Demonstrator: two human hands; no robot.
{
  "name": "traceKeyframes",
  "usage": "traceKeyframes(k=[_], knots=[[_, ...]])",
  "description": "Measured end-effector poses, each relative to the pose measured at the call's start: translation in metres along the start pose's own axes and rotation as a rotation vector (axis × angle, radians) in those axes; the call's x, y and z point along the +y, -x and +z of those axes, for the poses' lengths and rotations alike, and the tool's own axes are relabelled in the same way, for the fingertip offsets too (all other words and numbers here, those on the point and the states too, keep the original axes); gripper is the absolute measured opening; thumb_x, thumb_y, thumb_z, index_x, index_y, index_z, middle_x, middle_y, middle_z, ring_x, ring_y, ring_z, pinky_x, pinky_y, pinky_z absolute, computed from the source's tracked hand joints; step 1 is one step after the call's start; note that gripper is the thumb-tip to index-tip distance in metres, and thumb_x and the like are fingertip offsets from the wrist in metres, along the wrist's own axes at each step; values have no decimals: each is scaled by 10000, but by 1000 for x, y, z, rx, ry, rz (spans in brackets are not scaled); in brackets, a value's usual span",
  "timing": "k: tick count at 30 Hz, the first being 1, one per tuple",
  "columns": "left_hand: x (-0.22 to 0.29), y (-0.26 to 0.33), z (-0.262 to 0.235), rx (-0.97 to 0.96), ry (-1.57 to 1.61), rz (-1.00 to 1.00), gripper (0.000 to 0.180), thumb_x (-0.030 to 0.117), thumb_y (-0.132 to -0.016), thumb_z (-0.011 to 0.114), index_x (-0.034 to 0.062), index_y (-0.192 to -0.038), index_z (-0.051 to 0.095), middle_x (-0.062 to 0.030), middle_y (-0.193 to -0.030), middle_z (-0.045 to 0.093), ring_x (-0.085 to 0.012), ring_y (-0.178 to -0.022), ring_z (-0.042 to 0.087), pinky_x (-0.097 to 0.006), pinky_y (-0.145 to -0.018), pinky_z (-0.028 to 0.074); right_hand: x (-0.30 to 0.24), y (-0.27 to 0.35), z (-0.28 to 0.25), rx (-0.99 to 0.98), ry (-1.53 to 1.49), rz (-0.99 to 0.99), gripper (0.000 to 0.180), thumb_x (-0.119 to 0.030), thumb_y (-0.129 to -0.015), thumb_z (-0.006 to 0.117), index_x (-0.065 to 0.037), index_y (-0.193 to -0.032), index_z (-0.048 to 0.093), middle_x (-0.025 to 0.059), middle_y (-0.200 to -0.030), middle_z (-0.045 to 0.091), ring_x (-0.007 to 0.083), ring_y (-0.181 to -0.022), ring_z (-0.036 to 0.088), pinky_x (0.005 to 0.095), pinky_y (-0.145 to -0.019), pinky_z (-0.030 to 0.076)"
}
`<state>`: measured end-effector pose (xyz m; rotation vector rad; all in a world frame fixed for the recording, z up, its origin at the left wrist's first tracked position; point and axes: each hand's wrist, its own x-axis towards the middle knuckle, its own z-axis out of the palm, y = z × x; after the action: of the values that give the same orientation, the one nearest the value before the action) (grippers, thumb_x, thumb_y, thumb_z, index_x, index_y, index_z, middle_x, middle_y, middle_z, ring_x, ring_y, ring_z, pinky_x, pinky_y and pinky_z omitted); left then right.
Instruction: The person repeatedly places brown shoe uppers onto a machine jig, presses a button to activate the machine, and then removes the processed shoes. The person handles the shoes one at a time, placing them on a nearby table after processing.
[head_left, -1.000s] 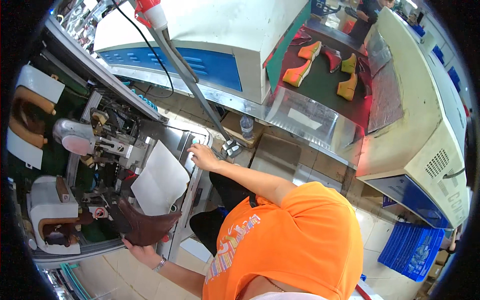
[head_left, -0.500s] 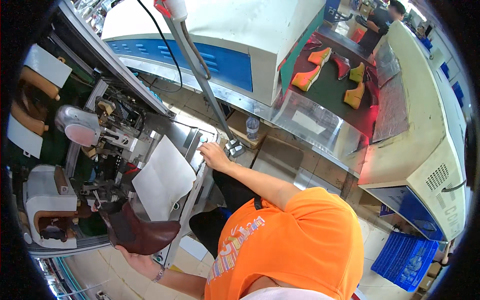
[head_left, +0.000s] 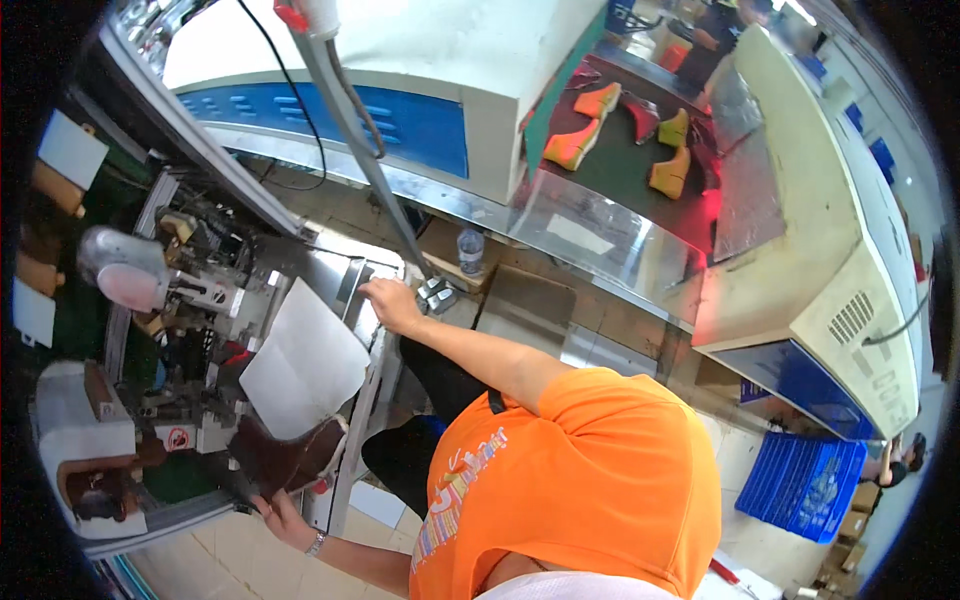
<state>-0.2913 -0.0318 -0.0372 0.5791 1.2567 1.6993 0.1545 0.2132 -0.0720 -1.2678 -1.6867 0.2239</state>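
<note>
A dark brown leather boot (head_left: 290, 455) lies at the front of the machine, its outline blurred by motion. My left hand (head_left: 287, 522) is at its lower edge, the fingertips closed against the leather; the boot partly hides them. Up along the machine's front edge, my right hand (head_left: 392, 305) rests near the metal control strip, fingers outstretched and holding nothing. Between the hands, a white sheet (head_left: 305, 365) lies over the machine's front table and just meets the boot. Behind it stands the machine's head with clamps (head_left: 215, 300) and a rounded metal housing (head_left: 125, 268).
White moulds with brown pads (head_left: 85, 430) stand at the left. A grey pole (head_left: 365, 160) rises beyond my right hand. A large white-and-blue machine (head_left: 400, 70) and a conveyor with colourful shoes (head_left: 625, 190) fill the back. Blue crates (head_left: 800, 485) stand at the right.
The view has shifted, so the surroundings sit farther left and up. The boot has turned and drawn in beside the white sheet, with my left hand following. My right hand stays by the control strip.
</note>
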Motion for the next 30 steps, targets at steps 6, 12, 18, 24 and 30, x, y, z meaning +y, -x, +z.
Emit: traceKeyframes(k=[6, 12, 18, 24, 30], knots=[[-6, -1, 55, 253, 677, -96, 433, 21, -874, 384, -63, -1286, 279, -185, -1376, 269, -308, -1270, 240, -482, -1055, 175, 2, -1, 2, -31, -15, -16, 152, -70, -743, 496, -82, -864, 587, 93, -810, 584, 278, -788, 565, 371, -674, 434], [-15, 25, 78, 269, 112, 26, 301, 167, -831, 530, 13, -1080, 462, -137, -1114, 499, -260, -1076, 435, -493, -938, 334, 4, -1, 2, -140, -5, 84, 208, -58, -780, 463, -51, -926, 611, 165, -805, 620, 317, -754, 586, 389, -664, 445], [15, 53, 106, 368, 769, -109, 54, 120, -823, 534, 71, -831, 554, -78, -914, 598, -223, -925, 541, -482, -940, 343, 11, 1, 1, -62, -283, 137, 174, -3, -824, 452, 13, -944, 577, 91, -821, 601, 151, -730, 563, 266, -647, 450], [30, 94, 95, 464, 656, -79, 136, 146, -844, 518, 87, -966, 503, -53, -1059, 556, -195, -1037, 507, -459, -931, 336, -36, -15, -19, -43, -473, 75, 138, 1, -838, 475, 16, -934, 572, 80, -835, 581, 138, -732, 540, 253, -664, 427], [35, 114, 105, 618, 568, 62, 370, 174, -829, 558, 110, -1159, 404, -42, -1175, 499, -165, -1084, 476, -389, -889, 362, -136, -48, -38, -179, -750, 27, 91, -7, -838, 503, 16, -905, 560, 64, -847, 577, 111, -717, 532, 234, -649, 421]])
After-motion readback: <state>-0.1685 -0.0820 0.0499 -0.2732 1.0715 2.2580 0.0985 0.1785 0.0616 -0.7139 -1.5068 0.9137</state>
